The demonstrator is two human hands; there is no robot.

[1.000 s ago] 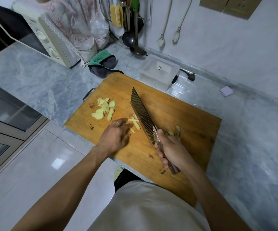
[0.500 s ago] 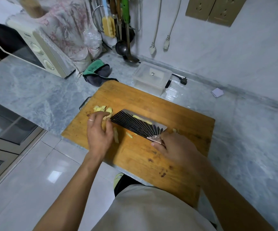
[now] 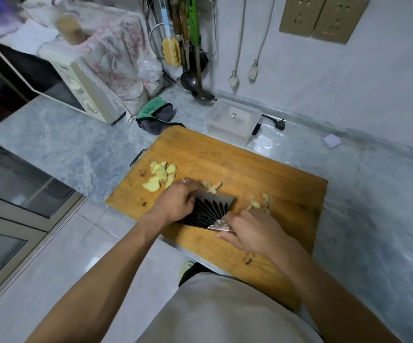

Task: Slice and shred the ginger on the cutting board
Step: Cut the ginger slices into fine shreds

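Note:
A wooden cutting board lies on the marble counter. A heap of pale ginger slices sits near its left edge. A few ginger strips lie just beyond the cleaver, and more shredded ginger lies to the right. My right hand grips the handle of the cleaver, whose dark patterned blade lies tilted with its flat side up. My left hand rests on the blade's left part, fingers curled over its far edge by the strips.
A clear plastic box stands behind the board, a green and grey cloth to its left. A microwave under a floral cover is at back left. Ladles and utensils hang on the wall. The counter edge runs along the board's near side.
The cleaver went from upright over the ginger to tilted flat, then drew nearer to me. My left hand moved from the slice heap onto the blade. The camera view shifted.

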